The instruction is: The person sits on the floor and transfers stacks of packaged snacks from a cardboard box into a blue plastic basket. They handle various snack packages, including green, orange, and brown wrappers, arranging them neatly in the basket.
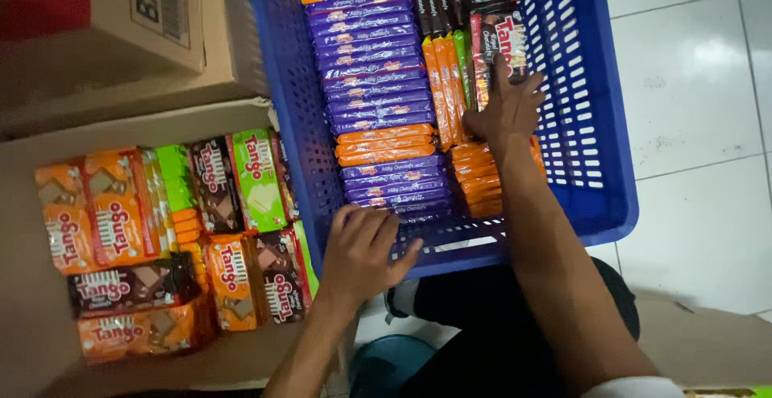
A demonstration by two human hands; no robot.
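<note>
A blue perforated plastic crate (599,165) holds rows of snack bars on edge: purple-wrapped bars (374,76), orange-wrapped bars (386,145) and dark brown packs at the far end. My right hand (507,104) reaches into the crate, fingers spread against a dark wafer pack (511,36) and the upright orange bars beside it. My left hand (366,249) rests on the crate's near rim, fingers curled over the edge next to the nearest purple bars. Neither hand lifts anything.
An open cardboard box (24,285) at the left holds orange, green and brown wafer packs (121,213). A closed cardboard carton (145,20) sits at the far left. White tiled floor (700,84) lies to the right. My dark-clothed knees (482,317) are below.
</note>
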